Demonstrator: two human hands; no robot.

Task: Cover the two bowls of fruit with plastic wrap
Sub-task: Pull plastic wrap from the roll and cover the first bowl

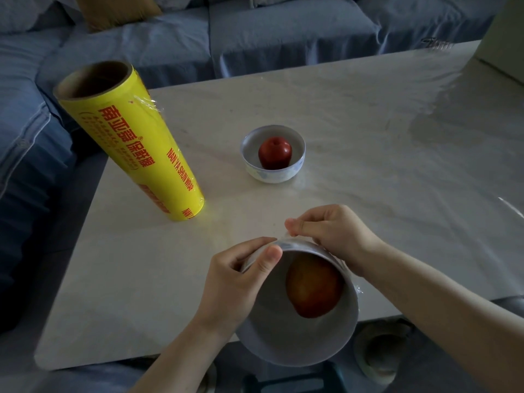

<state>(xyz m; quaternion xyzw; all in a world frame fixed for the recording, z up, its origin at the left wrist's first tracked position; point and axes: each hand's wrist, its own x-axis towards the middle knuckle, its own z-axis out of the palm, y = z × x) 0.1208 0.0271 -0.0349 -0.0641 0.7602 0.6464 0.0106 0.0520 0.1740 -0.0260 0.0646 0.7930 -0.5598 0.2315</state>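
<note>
Near bowl (pixel 283 338) tilted at the table's (pixel 368 123) front edge, orange-red fruit (pixel 313 287) inside. Left hand (pixel 235 279) grips its rim, thumb pressed on plastic wrap (pixel 285 241). Right hand (pixel 331 236) pinches the wrap at the far rim. Second bowl (pixel 273 173), mid-table, holds a red apple (pixel 274 152). Yellow wrap roll (pixel 136 143) stands upright, left of it. Blue sofa (pixel 141 38) behind.

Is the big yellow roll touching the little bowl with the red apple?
Apart. The head view shows the yellow roll standing to the left of the bowl with the red apple, with a stretch of bare table plainly between them.
</note>
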